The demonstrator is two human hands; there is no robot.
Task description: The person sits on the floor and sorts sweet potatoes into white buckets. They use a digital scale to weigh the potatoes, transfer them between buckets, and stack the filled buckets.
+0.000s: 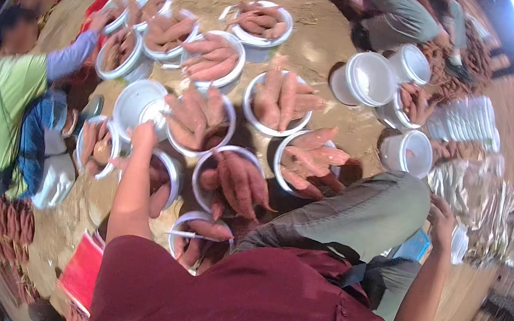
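My left hand reaches forward and grips the near rim of a white plastic bucket with nothing in it. Beside that bucket, to its right, stands a bucket of sweet potatoes. Below my forearm, another bucket of sweet potatoes is partly hidden. Darker red sweet potatoes stick out over the rim of a bucket in front of my body. My right hand rests against the side of my raised knee, fingers loosely spread and holding nothing.
More buckets of sweet potatoes stand ahead. Empty buckets and a stack of nested buckets are at right, near whitish plastic sacks. A person in a light green vest reaches into buckets at left. Another person crouches at upper right.
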